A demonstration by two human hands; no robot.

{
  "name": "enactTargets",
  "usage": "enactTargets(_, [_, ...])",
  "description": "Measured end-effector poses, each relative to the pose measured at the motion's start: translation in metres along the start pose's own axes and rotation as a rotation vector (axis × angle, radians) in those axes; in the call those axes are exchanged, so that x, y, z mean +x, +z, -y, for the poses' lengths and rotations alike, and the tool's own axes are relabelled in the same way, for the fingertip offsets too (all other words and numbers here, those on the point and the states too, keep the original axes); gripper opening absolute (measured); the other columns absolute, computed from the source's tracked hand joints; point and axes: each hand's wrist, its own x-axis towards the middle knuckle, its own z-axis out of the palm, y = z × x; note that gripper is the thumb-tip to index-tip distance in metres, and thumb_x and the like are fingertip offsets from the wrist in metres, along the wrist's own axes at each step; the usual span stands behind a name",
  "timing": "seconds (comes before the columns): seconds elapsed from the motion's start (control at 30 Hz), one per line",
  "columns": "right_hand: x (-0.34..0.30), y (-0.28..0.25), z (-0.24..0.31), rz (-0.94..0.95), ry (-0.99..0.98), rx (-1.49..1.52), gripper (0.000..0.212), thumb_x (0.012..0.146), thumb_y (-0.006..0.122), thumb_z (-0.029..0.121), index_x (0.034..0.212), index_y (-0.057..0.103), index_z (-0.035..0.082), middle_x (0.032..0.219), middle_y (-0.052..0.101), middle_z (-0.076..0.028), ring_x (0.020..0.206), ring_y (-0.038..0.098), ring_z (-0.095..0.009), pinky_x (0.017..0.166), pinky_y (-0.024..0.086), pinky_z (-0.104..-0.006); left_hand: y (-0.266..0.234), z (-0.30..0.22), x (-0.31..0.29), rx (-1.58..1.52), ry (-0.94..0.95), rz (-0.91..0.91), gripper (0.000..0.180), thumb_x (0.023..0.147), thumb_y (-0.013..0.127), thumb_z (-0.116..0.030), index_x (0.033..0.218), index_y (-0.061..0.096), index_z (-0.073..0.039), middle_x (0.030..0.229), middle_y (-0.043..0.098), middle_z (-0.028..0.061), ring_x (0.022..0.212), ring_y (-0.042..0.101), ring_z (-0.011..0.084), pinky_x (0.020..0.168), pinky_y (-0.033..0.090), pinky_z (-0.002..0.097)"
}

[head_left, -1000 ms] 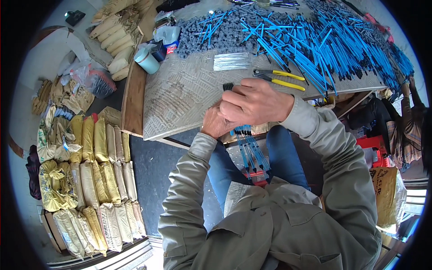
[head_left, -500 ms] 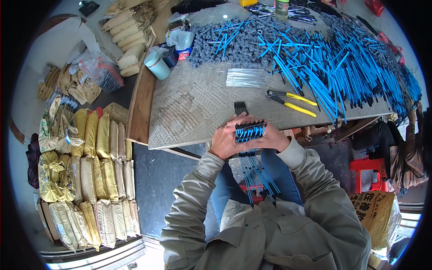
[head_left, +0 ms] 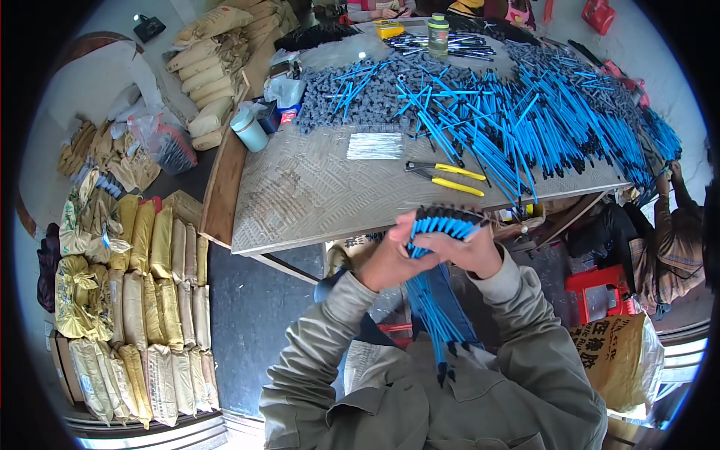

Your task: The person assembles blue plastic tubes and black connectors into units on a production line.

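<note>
In front of the table's near edge, both my hands grip one bundle of thin blue rods with black ends (head_left: 431,300). The left hand (head_left: 391,259) wraps the bundle from its left side, fingers closed. From the other side my right hand (head_left: 478,253) closes round it, thumb across the front just below the black tips. The bundle tilts, its lower ends fanning out over my lap. On the table beyond lie yellow-handled pincers (head_left: 450,178) and a flat stack of short silvery wires (head_left: 375,146).
Heaps of blue rods (head_left: 555,127) and small grey pieces (head_left: 322,101) cover the table's (head_left: 300,195) far side. A pale green cup (head_left: 249,129) stands at left. Stacked sacks (head_left: 135,300) fill the left floor. A red stool (head_left: 600,289) and a seated person (head_left: 675,240) are at right.
My hands have drawn the bundle back from the table's edge and to the right, turning its top sideways. The view has shifted, showing more of the table's far side.
</note>
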Motion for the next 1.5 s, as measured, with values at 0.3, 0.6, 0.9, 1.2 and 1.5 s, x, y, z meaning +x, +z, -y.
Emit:
enactTargets(0.3, [-0.091,-0.007,-0.063,-0.245,0.627,0.28,0.024,0.088,0.056,0.011,0.103,0.058,-0.007,0.092,0.066,-0.014,0.085,0.064,-0.019,0.077,0.052,-0.0314,0.113,0.104,-0.088,-0.578,-0.601,-0.028,0.036,0.081,0.068,-0.017,0.111,0.055,-0.002,0.102,0.061,0.0035,0.096,0.054,0.0092,0.082,0.045,0.0271])
enactTargets(0.6, [-0.101,-0.027,-0.057,-0.365,0.657,0.408,0.021,0.088,0.057,0.008,0.103,0.057,-0.006,0.091,0.066,-0.012,0.086,0.063,-0.016,0.077,0.05,-0.0286,-0.013,0.024,-0.011,-0.051,-0.341,-0.124,0.022,0.083,0.058,-0.003,0.104,0.059,0.0,0.095,0.065,0.0081,0.087,0.059,0.0123,0.078,0.047,0.0272])
enactTargets(0.9, [-0.093,-0.038,-0.064,-0.282,0.681,0.349,0.027,0.086,0.059,0.009,0.108,0.054,-0.005,0.097,0.063,-0.012,0.091,0.063,-0.021,0.08,0.05,-0.0324,-0.126,0.089,0.217,1.323,0.144,-0.179,0.016,0.064,0.073,-0.018,0.079,0.068,-0.013,0.077,0.058,0.0056,0.083,0.054,0.0243,0.07,0.039,0.0363])
enactTargets(1.2, [-0.097,-0.045,-0.065,-0.297,0.702,0.332,0.025,0.086,0.06,0.009,0.105,0.056,-0.005,0.093,0.065,-0.012,0.091,0.063,-0.019,0.079,0.05,-0.0312,-0.123,0.117,0.244,1.285,0.009,0.087,0.012,0.063,0.074,-0.018,0.068,0.066,-0.012,0.076,0.058,0.0055,0.081,0.054,0.0249,0.069,0.04,0.0371])
enactTargets(1.5, [-0.102,-0.04,-0.062,-0.314,0.664,0.299,0.024,0.084,0.062,0.01,0.102,0.054,-0.004,0.091,0.066,-0.011,0.086,0.063,-0.015,0.077,0.049,-0.0284,-0.127,0.054,0.217,0.31,-0.016,-0.126,0.015,0.079,0.063,-0.013,0.081,0.05,-0.004,0.091,0.061,0.0157,0.09,0.061,0.0249,0.07,0.054,0.0348])
